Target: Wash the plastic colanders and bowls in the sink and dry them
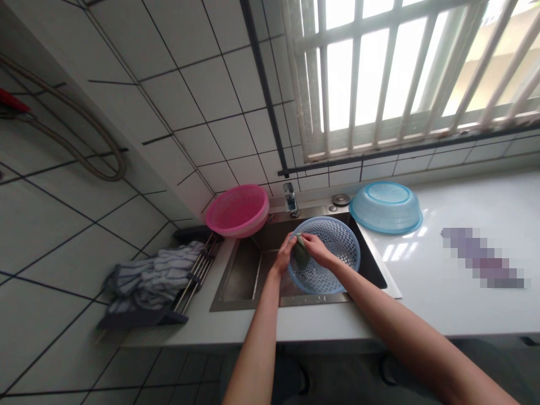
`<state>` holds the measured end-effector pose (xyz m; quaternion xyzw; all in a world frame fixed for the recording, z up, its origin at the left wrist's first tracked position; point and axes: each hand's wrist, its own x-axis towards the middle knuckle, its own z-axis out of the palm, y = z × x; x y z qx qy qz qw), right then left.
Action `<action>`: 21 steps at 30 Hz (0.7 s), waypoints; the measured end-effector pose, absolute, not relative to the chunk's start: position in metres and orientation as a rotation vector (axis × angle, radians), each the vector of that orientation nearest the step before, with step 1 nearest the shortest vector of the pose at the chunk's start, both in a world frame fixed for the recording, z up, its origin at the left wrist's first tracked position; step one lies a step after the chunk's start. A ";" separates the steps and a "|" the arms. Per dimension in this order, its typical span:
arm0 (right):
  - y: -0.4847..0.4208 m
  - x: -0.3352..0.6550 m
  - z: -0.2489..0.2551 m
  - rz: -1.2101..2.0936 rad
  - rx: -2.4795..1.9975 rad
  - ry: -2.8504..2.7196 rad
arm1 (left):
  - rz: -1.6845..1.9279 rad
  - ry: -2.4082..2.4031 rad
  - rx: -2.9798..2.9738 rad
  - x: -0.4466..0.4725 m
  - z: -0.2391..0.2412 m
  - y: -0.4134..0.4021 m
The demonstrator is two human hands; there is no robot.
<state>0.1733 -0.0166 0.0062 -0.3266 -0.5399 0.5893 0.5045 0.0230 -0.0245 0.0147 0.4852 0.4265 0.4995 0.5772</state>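
Note:
My left hand (286,254) and my right hand (317,248) meet above the left side of a blue plastic colander (358,247). Both hands have their fingers closed on the top of a dull green, limp piece (301,256) that looks like cloth. It hangs down between them, in front of the colander's wall; its exact kind is too small to tell. The perforated colander sits tilted over the right part of a steel sink (240,275). Behind it stands a chrome faucet (290,197).
A pink basket (240,211) rests at the sink's back left corner. An upturned light blue basin (386,205) is on the white counter (422,304) at the right, near a blurred-out item (483,259). Striped cloth (158,275) lies by a metal rack (196,275) at the left.

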 end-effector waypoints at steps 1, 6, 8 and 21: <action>-0.016 0.173 0.005 1.425 -0.782 -1.304 | 1.178 0.996 1.138 0.023 0.014 -0.024; -0.009 0.175 0.003 1.253 -0.941 -1.095 | 1.164 0.941 1.042 0.024 0.007 -0.021; -0.005 0.180 0.004 1.131 -1.015 -0.981 | 1.128 0.869 1.012 0.026 0.005 -0.020; -0.019 0.171 0.001 1.391 -0.737 -1.694 | 1.184 1.002 1.094 0.023 0.012 -0.018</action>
